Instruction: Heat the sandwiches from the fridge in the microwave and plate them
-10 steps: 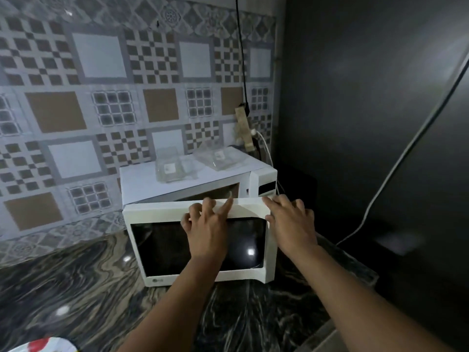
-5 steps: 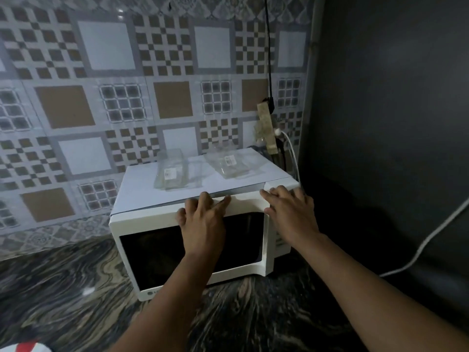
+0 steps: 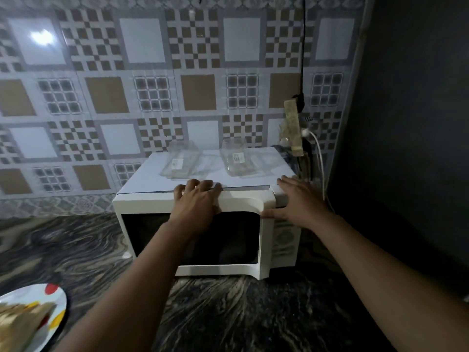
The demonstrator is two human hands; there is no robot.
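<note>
The white microwave [image 3: 203, 232] stands on the dark marbled counter [image 3: 76, 250] against the tiled wall. The left hand [image 3: 196, 199] lies flat on the top edge of its door [image 3: 193, 240], fingers relaxed, holding nothing. The right hand [image 3: 302, 199] rests spread over the top right corner, also holding nothing. A sandwich [image 3: 22, 323] lies on the plate [image 3: 57, 298] at lower left.

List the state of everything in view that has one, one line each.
Microwave door: nearly shut.
Left hand: open, pressing the door's top edge.
Right hand: open, flat on the microwave's right front corner.
Two clear containers: empty, on the microwave.
Plate: holds sandwiches, on the counter.
</note>
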